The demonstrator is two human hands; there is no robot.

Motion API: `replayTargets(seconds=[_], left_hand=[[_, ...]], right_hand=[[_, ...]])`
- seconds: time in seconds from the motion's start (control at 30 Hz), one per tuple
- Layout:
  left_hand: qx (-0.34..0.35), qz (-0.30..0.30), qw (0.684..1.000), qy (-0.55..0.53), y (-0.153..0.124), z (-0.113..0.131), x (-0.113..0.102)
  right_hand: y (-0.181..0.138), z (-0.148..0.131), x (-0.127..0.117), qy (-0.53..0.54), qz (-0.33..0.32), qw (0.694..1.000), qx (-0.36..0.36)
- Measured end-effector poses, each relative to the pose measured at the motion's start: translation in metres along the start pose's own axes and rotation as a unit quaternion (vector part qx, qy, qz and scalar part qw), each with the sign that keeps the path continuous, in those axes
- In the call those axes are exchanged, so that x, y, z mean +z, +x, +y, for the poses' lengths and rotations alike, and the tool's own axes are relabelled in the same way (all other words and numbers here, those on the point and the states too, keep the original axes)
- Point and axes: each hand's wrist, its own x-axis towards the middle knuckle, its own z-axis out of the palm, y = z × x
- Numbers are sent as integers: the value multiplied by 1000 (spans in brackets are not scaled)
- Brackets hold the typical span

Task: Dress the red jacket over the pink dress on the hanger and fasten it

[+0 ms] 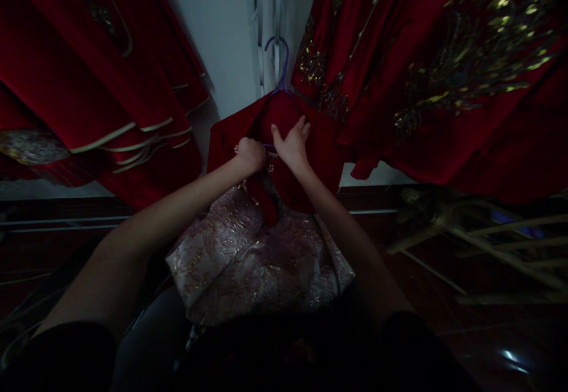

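Observation:
A red garment [326,138] with pearl-like trim hangs on a purple hanger [284,64] in front of me. My left hand [252,155] is closed like a fist on its left front edge. Against its right side near the collar lies my right hand [291,143], thumb apart from the fingers; the palm side is hidden. Below both hands spreads a shiny pink and silver brocade cloth [266,268]; whether it joins the red garment I cannot tell.
Red garments with pale piping [164,138] hang at the left. Others with gold sequins [501,43] hang at the right. Metal chains or strips [276,13] run down the wall behind the hanger. A wooden rack-like frame [483,244] stands on the floor at right.

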Motion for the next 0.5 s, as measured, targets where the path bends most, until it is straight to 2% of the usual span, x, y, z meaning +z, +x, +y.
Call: replayTargets(seconds=[0.07,0.17,0.27,0.37,0.5], left_hand=[[-50,-23,998,18,-1,-17,-4],[-102,-37,994,10,-1,-40,-18],[-142,-18,990,-10,0,-54,-34],[-161,31,986,-28,-4,-57,-40],[-145,86,984,-52,-15,-48,-28]], right_hand=[[0,10,-15,-52,18,998,-8],[7,24,-39,-100,11,995,6],[22,33,-55,-143,-13,989,31],[34,38,-63,-181,-28,982,36],[41,40,-68,-214,-27,975,44]])
